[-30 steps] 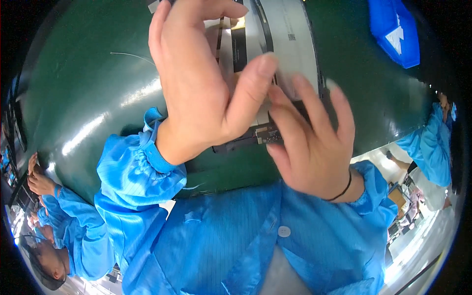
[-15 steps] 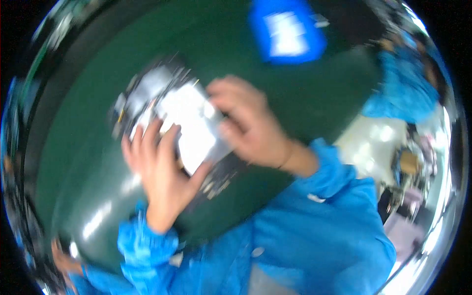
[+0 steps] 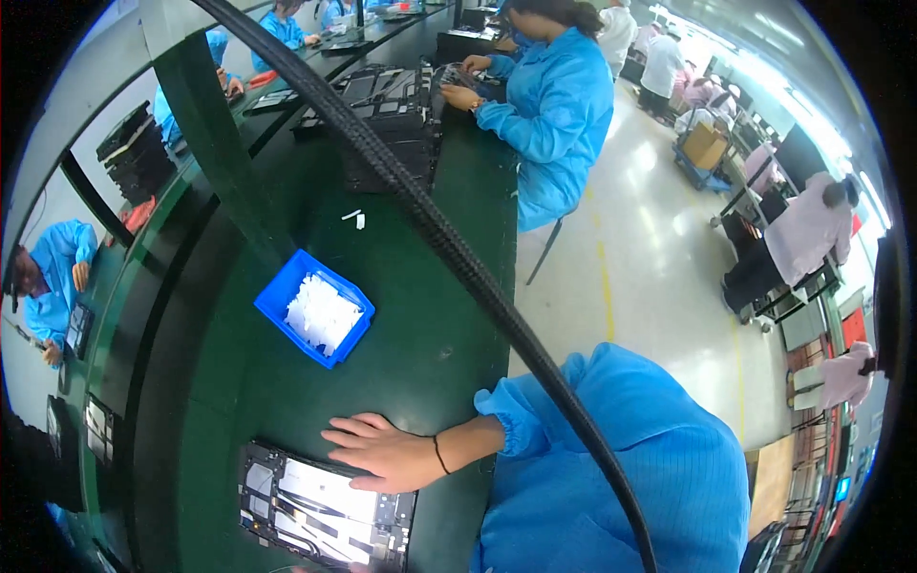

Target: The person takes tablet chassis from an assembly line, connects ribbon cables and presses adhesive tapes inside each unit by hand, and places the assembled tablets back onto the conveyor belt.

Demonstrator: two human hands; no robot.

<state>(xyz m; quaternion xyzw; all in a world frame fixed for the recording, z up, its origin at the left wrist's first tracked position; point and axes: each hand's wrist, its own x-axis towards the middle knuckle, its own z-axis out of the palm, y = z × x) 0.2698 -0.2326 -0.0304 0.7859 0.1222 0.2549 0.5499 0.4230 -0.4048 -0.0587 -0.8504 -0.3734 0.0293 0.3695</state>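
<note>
My right hand (image 3: 390, 453) lies open, fingers stretched out, over the far right edge of an opened flat electronic device (image 3: 330, 511). The device rests on the green bench top, showing silver-white panels, black strips and dark circuit parts. Only a sliver of what looks like my left hand (image 3: 357, 568) shows at the lower edge, beside the device; its fingers cannot be made out. Beyond the device stands a blue plastic bin (image 3: 277, 298) holding many small white pieces (image 3: 325, 313).
A black braided cable (image 3: 430, 224) crosses the view diagonally. Stacked dark device parts (image 3: 392, 143) stand farther along the bench (image 3: 411, 353). A co-worker in blue (image 3: 559, 105) sits there handling a part. A green post (image 3: 210, 143) rises at left. Small white scraps (image 3: 360, 221) lie beyond the bin.
The view has swung up and rightward along the bench, so the device and bin appear lower. Both hands were on the device; my left hand is now almost out of the picture.
</note>
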